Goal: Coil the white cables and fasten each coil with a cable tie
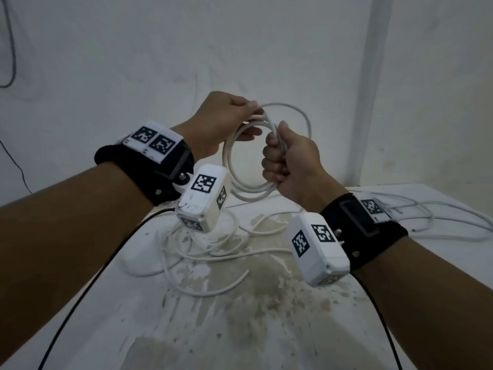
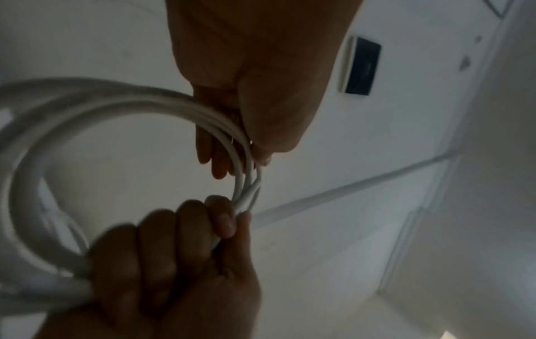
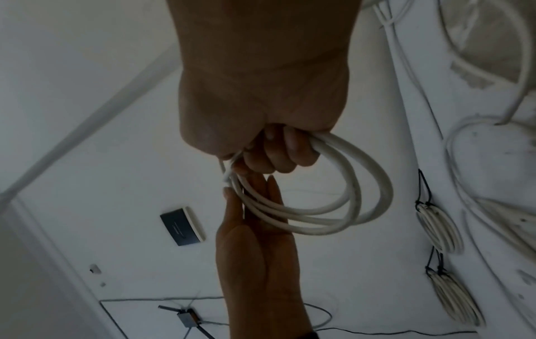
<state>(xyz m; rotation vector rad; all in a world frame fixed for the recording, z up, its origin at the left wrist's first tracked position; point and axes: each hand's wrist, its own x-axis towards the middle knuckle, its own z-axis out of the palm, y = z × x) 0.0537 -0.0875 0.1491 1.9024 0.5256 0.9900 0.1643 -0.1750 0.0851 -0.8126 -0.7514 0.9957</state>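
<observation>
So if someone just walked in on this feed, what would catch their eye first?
First, the white cable coil held up in mid-air above the table: the right hand fists one side, the left hand pinches the top. Below it, loose white cables sprawl tangled over the stained white table. The right wrist view also shows two tied coils at the table's edge.

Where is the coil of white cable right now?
In the head view the coil is centre frame, held above the table by both hands: left hand at top, right hand gripping its right side.
</observation>
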